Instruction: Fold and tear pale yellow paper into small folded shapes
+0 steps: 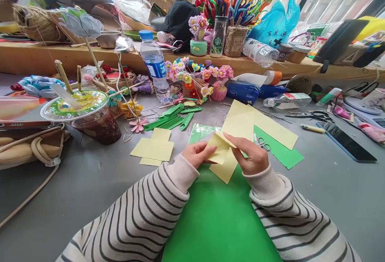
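Observation:
Between my two hands is a small piece of pale yellow paper (pixel 218 152), held up over the green sheet (pixel 222 218). My left hand (pixel 197 153) pinches its left edge, thumb on top. My right hand (pixel 249 153) is closed on its upper right edge, where the paper looks bent or folded. Another yellow piece (pixel 226 171) lies beneath, partly hidden by the held one. Beyond my hands lies a larger yellow sheet (pixel 240 119), with a yellow strip (pixel 278 128) to its right. Small scissors (pixel 264 144) rest beside my right hand on a green piece (pixel 288 157).
Yellow rectangles (pixel 152 149) lie left of my hands, with folded green paper strips (pixel 168 118) behind them. A lidded drink cup (pixel 96 127) and a water bottle (pixel 155 67) stand at the left. A phone (pixel 345 141) and black-handled pliers (pixel 320 115) lie at the right.

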`<state>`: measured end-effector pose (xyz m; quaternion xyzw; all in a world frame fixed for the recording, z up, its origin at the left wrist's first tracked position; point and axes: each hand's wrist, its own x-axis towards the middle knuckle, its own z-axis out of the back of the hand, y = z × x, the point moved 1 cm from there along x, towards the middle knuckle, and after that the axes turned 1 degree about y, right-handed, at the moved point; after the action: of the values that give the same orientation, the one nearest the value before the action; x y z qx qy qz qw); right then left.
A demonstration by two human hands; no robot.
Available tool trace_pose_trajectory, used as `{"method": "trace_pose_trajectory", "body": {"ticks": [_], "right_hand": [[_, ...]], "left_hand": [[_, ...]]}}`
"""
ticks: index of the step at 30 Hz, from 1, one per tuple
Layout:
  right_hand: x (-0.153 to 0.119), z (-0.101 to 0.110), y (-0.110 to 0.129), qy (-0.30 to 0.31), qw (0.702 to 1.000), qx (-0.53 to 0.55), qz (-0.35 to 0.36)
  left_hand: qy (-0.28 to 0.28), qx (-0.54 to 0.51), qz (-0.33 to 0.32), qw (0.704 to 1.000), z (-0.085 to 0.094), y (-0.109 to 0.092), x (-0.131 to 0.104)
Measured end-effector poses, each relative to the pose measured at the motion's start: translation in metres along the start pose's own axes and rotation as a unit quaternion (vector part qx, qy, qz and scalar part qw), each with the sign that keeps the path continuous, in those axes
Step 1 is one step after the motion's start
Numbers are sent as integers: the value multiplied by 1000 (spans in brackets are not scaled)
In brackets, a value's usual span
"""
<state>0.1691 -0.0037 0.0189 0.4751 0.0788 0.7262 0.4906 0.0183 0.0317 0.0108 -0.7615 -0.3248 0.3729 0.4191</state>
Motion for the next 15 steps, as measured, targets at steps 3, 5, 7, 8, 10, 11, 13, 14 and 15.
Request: {"method": "trace_pose_trajectory", "body": {"ticks": [3, 5, 7, 8, 10, 11, 13, 14, 15], "right_hand": [[-1, -3, -4, -38, 962, 150, -223], [-1, -3, -6, -38, 910, 251, -328], [1, -1, -8, -29, 879, 310, -362], [3, 1, -8, -22, 874, 322, -363], [5, 5, -8, -2, 879, 322, -352], [6, 6, -8, 10, 882, 318, -349], [6, 7, -7, 15, 882, 312, -352], [6, 6, -7, 6, 879, 313, -358], [5, 5, -6, -5, 875, 319, -365]], "left_hand": [[-55, 13, -43, 997, 3, 0, 2], [-85, 47, -79, 992, 6, 0, 2], [-76, 100, -102, 987, 8, -1, 2], [-60, 124, -106, 985, 9, -2, 2], [-36, 145, -113, 982, 10, -3, 3], [-35, 142, -116, 982, 11, -4, 3], [-53, 116, -116, 985, 11, -6, 2], [-60, 97, -108, 988, 11, -7, 2], [-59, 80, -93, 991, 10, -7, 1]]}}
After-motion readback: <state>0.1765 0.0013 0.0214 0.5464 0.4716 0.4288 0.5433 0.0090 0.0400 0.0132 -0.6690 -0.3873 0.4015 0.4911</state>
